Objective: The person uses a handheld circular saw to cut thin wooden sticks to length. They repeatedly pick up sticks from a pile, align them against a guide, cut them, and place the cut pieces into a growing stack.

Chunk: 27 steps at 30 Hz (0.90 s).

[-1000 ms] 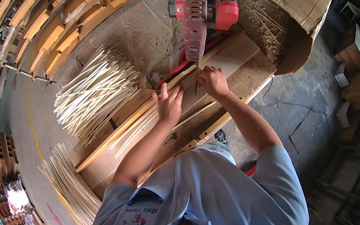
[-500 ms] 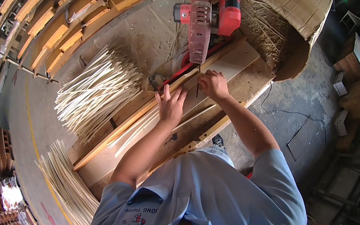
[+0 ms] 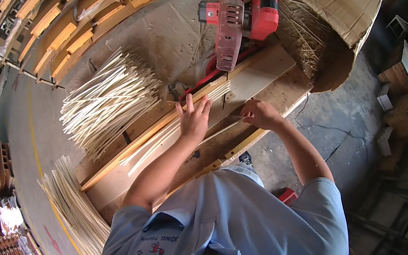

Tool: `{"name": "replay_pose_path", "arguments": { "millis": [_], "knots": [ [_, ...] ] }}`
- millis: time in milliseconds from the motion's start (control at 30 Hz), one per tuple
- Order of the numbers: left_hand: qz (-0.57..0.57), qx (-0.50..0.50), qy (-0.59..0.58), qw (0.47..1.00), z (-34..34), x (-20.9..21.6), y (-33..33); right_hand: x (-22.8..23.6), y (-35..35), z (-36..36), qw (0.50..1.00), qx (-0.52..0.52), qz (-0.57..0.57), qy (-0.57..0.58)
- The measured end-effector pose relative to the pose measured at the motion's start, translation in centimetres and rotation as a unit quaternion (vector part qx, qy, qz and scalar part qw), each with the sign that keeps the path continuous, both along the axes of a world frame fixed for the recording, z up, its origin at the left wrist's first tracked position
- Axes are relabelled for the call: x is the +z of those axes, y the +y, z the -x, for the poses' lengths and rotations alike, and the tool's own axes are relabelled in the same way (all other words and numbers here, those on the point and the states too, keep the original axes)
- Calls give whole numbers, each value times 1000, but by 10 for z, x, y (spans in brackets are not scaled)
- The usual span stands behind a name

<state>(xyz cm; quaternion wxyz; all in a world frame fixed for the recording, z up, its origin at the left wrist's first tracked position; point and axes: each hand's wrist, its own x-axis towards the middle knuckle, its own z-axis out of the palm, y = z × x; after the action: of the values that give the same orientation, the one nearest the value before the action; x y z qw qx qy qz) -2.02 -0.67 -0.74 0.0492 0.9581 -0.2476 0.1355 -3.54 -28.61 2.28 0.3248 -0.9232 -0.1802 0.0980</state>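
Observation:
My left hand (image 3: 194,123) lies with fingers stretched and slightly apart over several thin pale wooden sticks (image 3: 164,137), its fingertips against a long wooden fence strip (image 3: 140,146). Beyond my fingers, the sticks' far ends (image 3: 218,91) lie side by side along the strip, near the blade of a red power saw (image 3: 229,28). My right hand (image 3: 262,115) is closed at the near side of the pale work board (image 3: 262,77). Its fingertips appear pinched on the end of a single thin stick (image 3: 224,129), which slants back toward my left forearm.
A large loose pile of cut sticks (image 3: 110,103) lies left of the saw bench, with a bundle of longer sticks (image 3: 75,208) below it. An open cardboard box (image 3: 338,14) with offcuts stands behind the saw. Racks of curved wooden parts (image 3: 66,10) fill the far left.
My right hand has moved from beside the saw blade toward me and to the right, onto a stick's end. The sticks' far ends now show by the strip. My left hand has stayed put.

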Motion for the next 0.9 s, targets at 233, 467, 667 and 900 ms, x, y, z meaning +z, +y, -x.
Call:
{"name": "replay_pose_path", "arguments": {
  "millis": [233, 467, 667, 900],
  "knots": [
    [-16, 0, 43, 999, 5, 16, -3, -7, 4, -4, 984, 59, -23, -165],
    [0, 18, 87, 996, 7, 35, -9, -1, 32, -49, 962, 36, -14, -269],
    [-9, 12, 81, 997, 6, 35, -8, -7, 45, -63, 969, -9, 24, -246],
    [-18, 10, 54, 998, 4, 24, -5, -9, 51, -62, 969, -36, 70, -235]
  ]
}}
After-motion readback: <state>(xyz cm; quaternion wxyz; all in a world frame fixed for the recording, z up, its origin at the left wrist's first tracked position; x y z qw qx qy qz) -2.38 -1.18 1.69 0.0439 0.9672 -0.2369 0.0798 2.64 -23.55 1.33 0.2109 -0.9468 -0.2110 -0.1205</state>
